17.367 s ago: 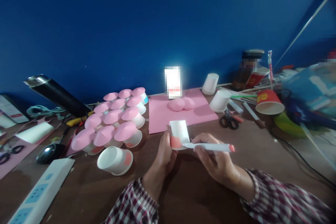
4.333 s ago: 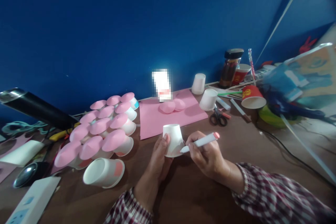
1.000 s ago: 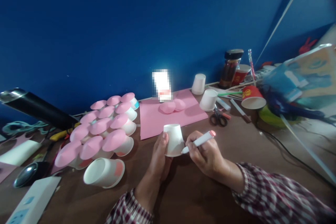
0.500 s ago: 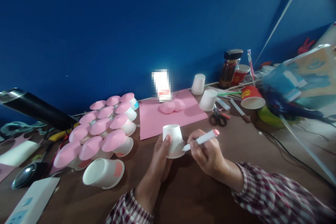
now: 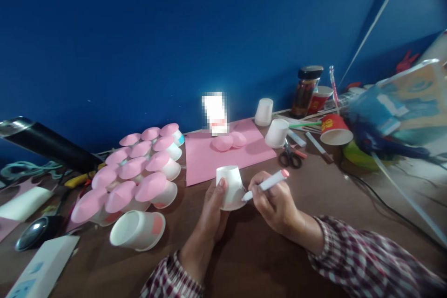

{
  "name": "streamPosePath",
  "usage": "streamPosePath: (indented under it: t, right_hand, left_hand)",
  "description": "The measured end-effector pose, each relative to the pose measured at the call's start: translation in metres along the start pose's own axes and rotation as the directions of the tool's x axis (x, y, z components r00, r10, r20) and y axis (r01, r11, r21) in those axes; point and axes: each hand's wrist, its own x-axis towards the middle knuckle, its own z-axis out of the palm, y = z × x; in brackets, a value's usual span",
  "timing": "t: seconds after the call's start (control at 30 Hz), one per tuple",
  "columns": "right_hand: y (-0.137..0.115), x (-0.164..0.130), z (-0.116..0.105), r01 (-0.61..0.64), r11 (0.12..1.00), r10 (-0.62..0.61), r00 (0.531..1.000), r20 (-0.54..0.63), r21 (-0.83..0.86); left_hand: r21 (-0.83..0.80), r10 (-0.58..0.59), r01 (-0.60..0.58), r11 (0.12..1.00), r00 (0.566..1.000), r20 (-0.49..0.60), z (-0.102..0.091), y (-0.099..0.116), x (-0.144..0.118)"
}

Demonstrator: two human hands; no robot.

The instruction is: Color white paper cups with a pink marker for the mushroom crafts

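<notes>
My left hand (image 5: 213, 209) is closed around an upside-down white paper cup (image 5: 231, 188), its thumb pressed on the near left side. My right hand (image 5: 274, 202) grips a white marker (image 5: 267, 183) with a pinkish end. The marker's tip is at the cup's lower right edge, by the rim; whether it touches cannot be made out. To the left stand several upturned cups topped with pink paper cones (image 5: 120, 198). In front of them one bare white cup (image 5: 136, 230) has a coral patch. Pink paper sheets (image 5: 199, 163) lie behind my left hand, with pink paper discs (image 5: 223, 142) on them.
Two more white cups (image 5: 277, 134) stand upside down at the back. Black-handled scissors (image 5: 290, 158), a red paper cup (image 5: 335, 130) and a dark-lidded jar (image 5: 306, 91) are to the right. A white power strip (image 5: 45, 265), a computer mouse (image 5: 37, 233) and a black cylinder (image 5: 52, 142) occupy the left.
The marker and right hand have shifted very slightly to the left. My left hand keeps its hold on the cup, and the other things have stayed in place.
</notes>
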Motion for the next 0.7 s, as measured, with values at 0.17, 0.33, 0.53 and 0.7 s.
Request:
streamPosePath:
  t: [0.17, 0.33, 0.53, 0.7]
  right_hand:
    - [0.0, 0.0035, 0.0003, 0.001, 0.998, -0.004, 0.999, 0.043, 0.063]
    - [-0.0028, 0.0026, 0.0009, 0.013, 0.998, -0.017, 0.998, 0.056, 0.066]
    - [-0.0044, 0.0025, 0.0004, 0.019, 0.999, -0.021, 0.998, 0.059, 0.034]
    - [-0.0035, 0.0019, -0.0001, 0.01, 1.0, -0.011, 0.999, 0.05, 0.014]
  left_hand:
    - [-0.016, -0.023, 0.023, 1.0, 0.999, -0.036, -0.0022, 0.0009, 0.0015]
    - [0.006, -0.012, 0.012, 1.0, 0.999, -0.033, -0.0024, 0.0018, 0.0008]
    - [0.067, 0.032, -0.033, 0.997, 0.999, 0.014, -0.0012, -0.0002, -0.0001]
    - [0.066, 0.044, -0.044, 0.997, 0.999, 0.01, 0.0022, 0.0006, -0.0009]
